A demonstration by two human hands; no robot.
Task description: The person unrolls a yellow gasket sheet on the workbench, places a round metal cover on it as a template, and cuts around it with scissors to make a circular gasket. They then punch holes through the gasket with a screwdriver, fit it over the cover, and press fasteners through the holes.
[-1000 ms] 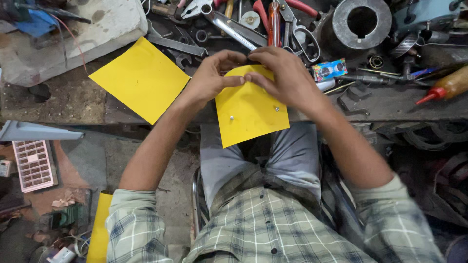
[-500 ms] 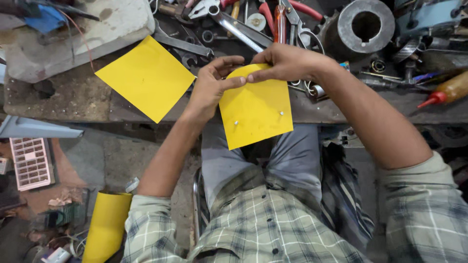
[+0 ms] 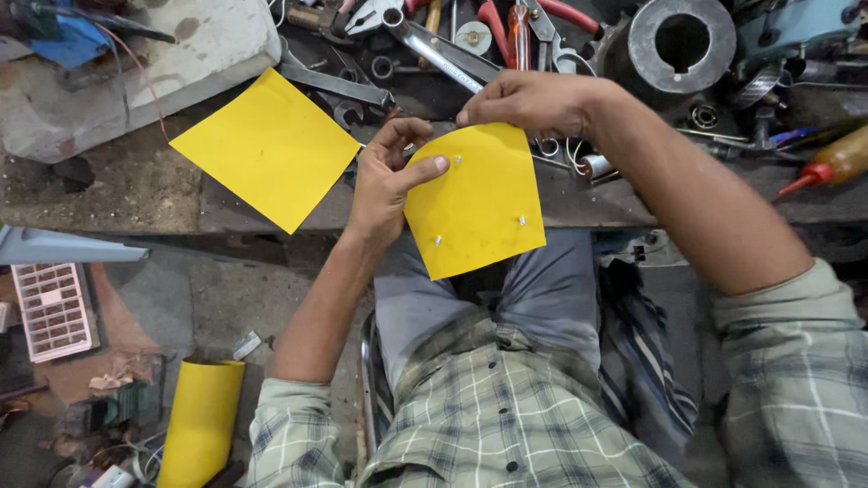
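A yellow sheet (image 3: 479, 203) with three small metal pins through it hangs over my lap at the bench edge. Its left upper edge is pinched by my left hand (image 3: 389, 176), thumb lying across the front face. At the sheet's top edge, my right hand (image 3: 533, 101) grips it with closed fingers. A second, flat yellow sheet (image 3: 267, 149) lies on the workbench (image 3: 136, 194) to the left, touched by neither hand.
Wrenches (image 3: 334, 86), pliers, red-handled tools and a heavy steel ring (image 3: 680, 43) crowd the back of the bench. A glue bottle (image 3: 832, 161) lies at the right. A grey slab (image 3: 136, 54) sits at the left. On the floor stand a yellow roll (image 3: 201, 420) and a small tray (image 3: 54, 307).
Both hands have lifted the pinned sheet slightly. My right arm swung out to the right, with the hand now at the sheet's top edge.
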